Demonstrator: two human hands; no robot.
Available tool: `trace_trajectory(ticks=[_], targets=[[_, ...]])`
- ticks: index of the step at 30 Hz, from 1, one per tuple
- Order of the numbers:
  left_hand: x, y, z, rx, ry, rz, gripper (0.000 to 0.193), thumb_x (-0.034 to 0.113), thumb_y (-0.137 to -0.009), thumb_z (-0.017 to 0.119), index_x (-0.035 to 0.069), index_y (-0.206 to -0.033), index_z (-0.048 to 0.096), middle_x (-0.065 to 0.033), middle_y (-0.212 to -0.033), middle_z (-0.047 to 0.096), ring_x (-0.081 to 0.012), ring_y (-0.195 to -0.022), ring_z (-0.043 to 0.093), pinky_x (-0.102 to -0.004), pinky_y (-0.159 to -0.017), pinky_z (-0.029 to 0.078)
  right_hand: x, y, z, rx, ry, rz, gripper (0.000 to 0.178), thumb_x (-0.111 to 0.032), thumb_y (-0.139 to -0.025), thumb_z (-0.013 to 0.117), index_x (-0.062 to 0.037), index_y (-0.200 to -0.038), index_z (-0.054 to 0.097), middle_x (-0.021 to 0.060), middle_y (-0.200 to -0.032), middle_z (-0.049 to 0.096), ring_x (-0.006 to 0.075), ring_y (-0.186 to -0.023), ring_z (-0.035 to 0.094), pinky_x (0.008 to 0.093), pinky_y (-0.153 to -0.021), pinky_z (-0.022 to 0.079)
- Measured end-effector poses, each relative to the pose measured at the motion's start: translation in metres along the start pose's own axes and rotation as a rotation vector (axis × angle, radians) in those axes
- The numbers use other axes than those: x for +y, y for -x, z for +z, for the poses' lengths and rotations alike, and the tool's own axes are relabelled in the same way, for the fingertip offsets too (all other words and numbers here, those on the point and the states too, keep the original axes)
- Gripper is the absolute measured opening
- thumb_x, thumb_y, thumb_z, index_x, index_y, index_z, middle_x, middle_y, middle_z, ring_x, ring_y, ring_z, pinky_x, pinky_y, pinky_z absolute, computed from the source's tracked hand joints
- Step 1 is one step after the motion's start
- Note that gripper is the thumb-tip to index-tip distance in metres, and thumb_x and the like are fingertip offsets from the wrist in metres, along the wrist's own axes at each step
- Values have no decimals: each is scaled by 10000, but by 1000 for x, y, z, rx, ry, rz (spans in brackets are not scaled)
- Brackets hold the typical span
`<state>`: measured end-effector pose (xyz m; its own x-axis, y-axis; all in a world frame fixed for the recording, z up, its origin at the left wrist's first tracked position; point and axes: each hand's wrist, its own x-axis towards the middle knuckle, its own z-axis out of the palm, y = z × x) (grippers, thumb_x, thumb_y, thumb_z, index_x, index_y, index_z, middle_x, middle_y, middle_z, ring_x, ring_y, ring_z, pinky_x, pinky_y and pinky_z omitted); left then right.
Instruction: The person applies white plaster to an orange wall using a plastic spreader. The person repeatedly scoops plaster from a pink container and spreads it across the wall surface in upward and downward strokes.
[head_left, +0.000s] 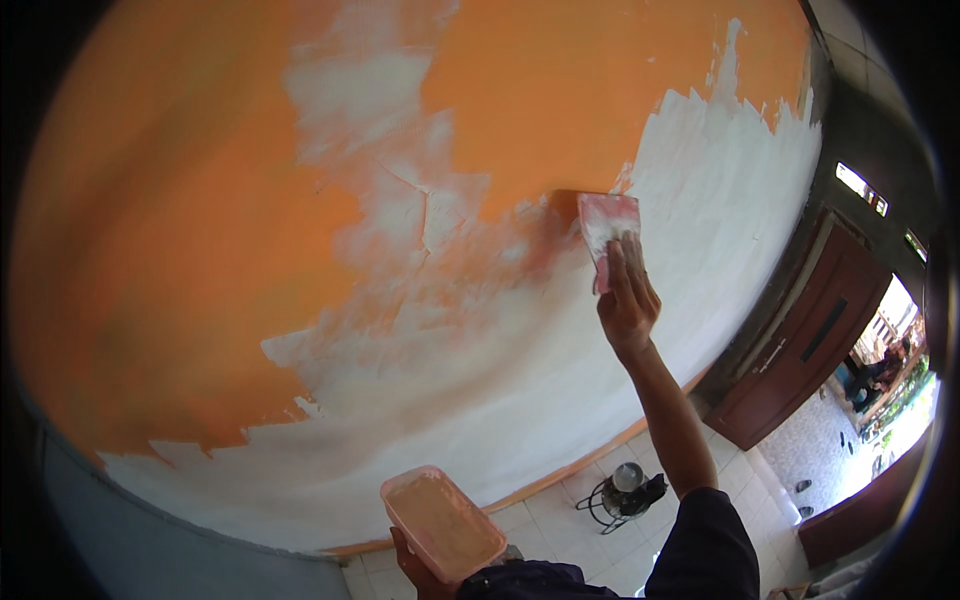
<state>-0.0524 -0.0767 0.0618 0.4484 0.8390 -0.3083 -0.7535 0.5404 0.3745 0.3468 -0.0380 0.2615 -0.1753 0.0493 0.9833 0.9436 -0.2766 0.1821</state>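
My right hand [627, 300] grips a flat pink filling scraper [606, 212], smeared white, with its fingers spread along the blade's face. The scraper rests against the wall [540, 130], at the border between orange paint and white filler. Low in front of me, my left hand [415, 566] is wrapped round the side of a pinkish rectangular plastic tub [468, 503]; most of its fingers are hidden beneath it. The tub's inside has a tan-pink look; how much filler it holds I cannot tell. A cracked patch [425, 215] with thin white smears lies left of the scraper.
On the tiled floor [560, 515] below the wall stands a dark wire-legged stool [608, 503] with a metal container [628, 476] on it. To the right are a brown door [800, 345] and a bright doorway. Outside, a person [880, 372] sits near some footwear.
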Motion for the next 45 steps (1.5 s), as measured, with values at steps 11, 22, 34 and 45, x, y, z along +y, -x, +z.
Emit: trace_trajectory(ticks=[11, 22, 34, 45], targets=[[-14, -8, -3, -107, -23, 1, 632, 584, -965, 333, 142, -1412, 394, -106, -1387, 471, -333, -1231, 489, -510, -1036, 391, -2, 7, -10, -360, -221, 92, 404, 115, -744, 611, 38, -1140, 629, 220, -1183, 624, 327, -1131, 599, 393, -943, 527], [-22, -1, 1, -110, 31, -80, 661, 593, -957, 346, 129, -1427, 366, -129, -1373, 471, -353, -1213, 499, -523, -1019, 406, 38, -37, -93, -344, -347, 571, 323, 39, -876, 545, -37, -1169, 658, 123, -1055, 707, 192, -955, 683, 274, -845, 502], [-6, 9, 16, -152, 121, -74, 614, 550, -981, 330, 109, -1405, 394, -138, -1343, 506, -357, -1184, 529, -526, -996, 433, -31, -15, -116, -381, -1642, 1658, 376, -42, -858, 531, 103, -1201, 481, 158, -1059, 626, 207, -882, 626, 315, -741, 519], [7, 2, 18, -512, 440, -161, 703, 585, -978, 299, 85, -1472, 290, -155, -1458, 385, -331, -1315, 422, -486, -1076, 369, -144, -2, -160, -1064, -1385, 1406, 244, -91, -956, 526, 87, -1123, 537, 124, -859, 660, 138, -663, 638, 260, -595, 531]])
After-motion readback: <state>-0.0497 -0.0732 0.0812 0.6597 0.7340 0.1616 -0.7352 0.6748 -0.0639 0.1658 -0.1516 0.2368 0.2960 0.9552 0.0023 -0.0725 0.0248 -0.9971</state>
